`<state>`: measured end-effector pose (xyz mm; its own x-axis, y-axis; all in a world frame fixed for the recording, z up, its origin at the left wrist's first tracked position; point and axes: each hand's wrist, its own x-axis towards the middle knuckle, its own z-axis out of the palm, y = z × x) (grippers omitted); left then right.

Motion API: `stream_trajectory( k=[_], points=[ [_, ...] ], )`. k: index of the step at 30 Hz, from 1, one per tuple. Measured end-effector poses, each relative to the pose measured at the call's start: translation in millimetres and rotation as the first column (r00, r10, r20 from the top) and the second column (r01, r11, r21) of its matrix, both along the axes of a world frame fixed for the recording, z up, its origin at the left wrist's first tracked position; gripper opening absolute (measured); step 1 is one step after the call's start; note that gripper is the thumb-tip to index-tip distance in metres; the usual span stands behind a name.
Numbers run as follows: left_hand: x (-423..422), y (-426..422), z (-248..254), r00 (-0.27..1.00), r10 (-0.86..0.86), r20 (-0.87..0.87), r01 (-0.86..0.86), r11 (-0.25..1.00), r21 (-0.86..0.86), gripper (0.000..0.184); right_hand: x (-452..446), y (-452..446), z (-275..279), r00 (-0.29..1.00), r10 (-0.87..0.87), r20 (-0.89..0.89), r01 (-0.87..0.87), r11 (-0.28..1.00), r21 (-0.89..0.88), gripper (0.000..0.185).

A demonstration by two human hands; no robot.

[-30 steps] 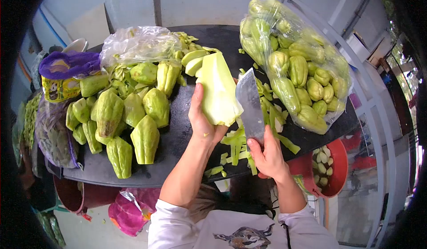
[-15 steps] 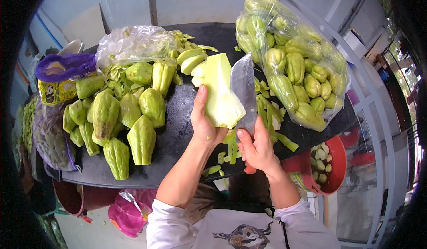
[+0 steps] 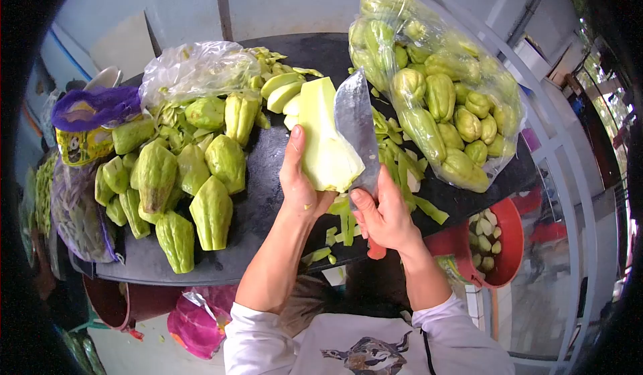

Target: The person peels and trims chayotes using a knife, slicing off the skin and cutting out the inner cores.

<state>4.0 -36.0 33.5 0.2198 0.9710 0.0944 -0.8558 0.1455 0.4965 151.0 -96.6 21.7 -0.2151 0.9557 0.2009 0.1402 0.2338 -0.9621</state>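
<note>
A peeled, pale green chayote (image 3: 323, 144) is gripped by my left hand (image 3: 299, 184), the thumb along its left side. My right hand (image 3: 387, 214) is closed around the handle of a broad kitchen knife (image 3: 357, 117), whose orange-red end shows below the fist. The blade points up and away, its edge against the right side of the chayote. Whether it is cutting in at this instant, I cannot tell. Green peel strips (image 3: 405, 167) lie on the dark table behind and beside my right hand. Pale peeled chayotes (image 3: 284, 95) rest just past the held one.
Several green chayotes (image 3: 157, 174) are piled on the table's left, beside a purple mesh bag (image 3: 77, 201). A crumpled clear bag (image 3: 197, 70) lies behind them. On the right stands a large clear bag of chayotes (image 3: 439, 93). Below it, a red bucket (image 3: 512, 241) holds pale pieces.
Both hands, the chayote and the knife have shifted slightly left in view. The blade leans a little further left, still against the chayote's right side.
</note>
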Motion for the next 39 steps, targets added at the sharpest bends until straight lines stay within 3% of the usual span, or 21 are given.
stream_trajectory(
  k=[2,4,5,11,14,15,16,18,21,24,27,29,30,32,35,39],
  points=[
    [5.9,-1.3,-3.6,1.000,0.027,-0.003,-0.027,0.999,0.021,0.061,-5.2,0.7,-4.6,1.000,-0.020,-0.001,0.020,1.000,0.010,0.037],
    [8.2,-2.3,-9.0,0.995,0.088,-0.045,-0.086,0.995,0.054,0.061,-13.7,0.9,-13.1,0.979,-0.057,-0.198,0.062,0.998,0.018,0.038],
    [7.9,-0.6,-7.8,0.995,0.089,-0.044,-0.087,0.995,0.058,0.061,-11.5,2.3,-11.3,0.979,-0.055,-0.198,0.061,0.998,0.022,0.038],
    [5.7,-3.7,2.1,1.000,-0.002,-0.022,0.002,1.000,0.022,0.059,3.3,3.8,3.1,1.000,-0.008,-0.008,0.008,1.000,-0.027,0.039],
    [7.4,-0.4,-8.5,0.998,0.053,0.022,-0.054,0.997,0.049,0.060,-5.8,1.9,-8.6,0.985,0.003,-0.174,-0.003,1.000,0.000,0.040],
    [3.4,1.3,-7.8,0.997,0.029,-0.065,-0.026,0.999,0.044,0.060,-4.3,1.1,-4.3,0.984,0.008,-0.178,-0.010,1.000,-0.005,0.040],
    [0.4,1.0,-7.3,0.988,-0.004,-0.154,0.010,0.999,0.034,0.061,-0.1,0.3,1.4,0.994,0.007,-0.113,-0.012,0.999,-0.047,0.040],
    [0.4,-1.1,-0.3,0.991,-0.019,-0.130,0.023,0.999,0.030,0.060,8.1,1.4,6.8,1.000,-0.008,0.012,0.008,0.997,-0.075,0.039],
    [3.2,-3.8,6.5,0.995,0.003,-0.103,-0.002,1.000,0.012,0.060,9.6,3.9,-4.2,0.999,-0.018,0.039,0.018,1.000,-0.004,0.039],
    [2.6,-0.6,-1.6,0.986,-0.025,-0.164,0.025,1.000,-0.002,0.059,-8.6,1.4,-8.7,0.993,-0.031,-0.111,0.034,0.999,0.021,0.039],
    [11.8,-4.0,-6.9,0.998,0.041,-0.041,-0.042,0.999,-0.005,0.059,-11.1,-3.2,-4.9,0.979,-0.021,-0.204,0.016,1.000,-0.025,0.038],
    [12.6,-6.8,-2.1,0.994,0.109,-0.014,-0.109,0.994,-0.015,0.059,-11.4,-7.8,-5.4,0.993,-0.111,-0.038,0.109,0.992,-0.058,0.035],
    [13.5,-4.9,-2.7,0.994,0.107,-0.012,-0.107,0.994,-0.009,0.059,-11.0,-8.3,-5.3,0.993,-0.113,-0.037,0.111,0.992,-0.051,0.035],
    [13.2,-4.1,-9.8,0.996,0.093,0.003,-0.093,0.996,-0.005,0.059,-10.2,-10.7,-7.6,0.982,-0.186,0.024,0.184,0.981,0.059,0.034],
    [8.1,-3.1,-5.0,0.997,0.031,-0.069,-0.029,0.999,0.033,0.060,-3.5,-12.9,1.6,0.986,-0.149,0.076,0.145,0.988,0.058,0.034],
    [7.1,-4.0,1.0,0.999,0.024,-0.043,-0.025,0.999,-0.028,0.061,-3.5,-11.9,-6.0,0.982,-0.149,0.115,0.141,0.987,0.076,0.035]
  ],
)
